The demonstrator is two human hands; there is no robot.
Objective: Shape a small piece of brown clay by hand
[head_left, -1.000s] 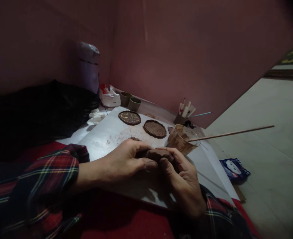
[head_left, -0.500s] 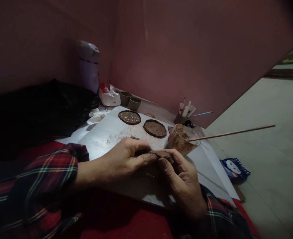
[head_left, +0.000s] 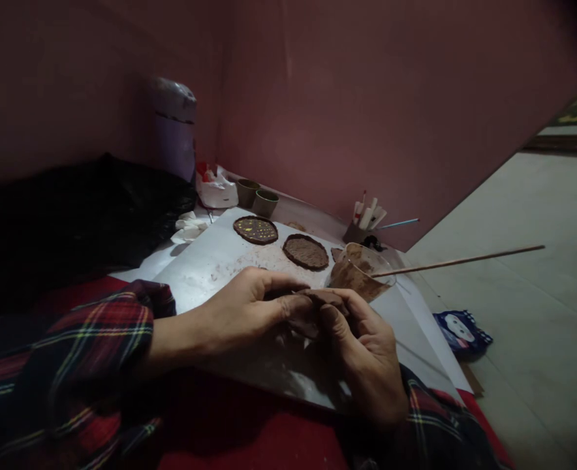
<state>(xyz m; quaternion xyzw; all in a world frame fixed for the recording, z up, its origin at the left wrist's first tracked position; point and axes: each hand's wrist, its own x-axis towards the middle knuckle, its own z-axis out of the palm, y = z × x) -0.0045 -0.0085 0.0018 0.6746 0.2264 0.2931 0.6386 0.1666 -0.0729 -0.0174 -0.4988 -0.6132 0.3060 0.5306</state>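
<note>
And here are the two hands, meeting right in the middle! The left hand pinches a dark brown lump between thumb and fingers, and the right hand has the other end, thumb pressed against the near side, fingers curled behind. Much of the lump is hidden in that double grip, so its full shape I can't tell. It's held over the white sheet, plaid sleeves at both wrists.

Just beyond the fingers, brown crumbs are scattered across the sheet, and there are two flat round brown pieces: a disc with yellow marks, and to its right a plain brown disc. Right behind the right hand, a clear container, smeared brown inside, with a long thin stick poking out to the right.

Farther back, a pair of small cups stand close together beside a white plastic bag; across to the right, a holder bristles with white pens. Black plastic heaps up at left, and a dark blue packet lies out on the tiles!
</note>
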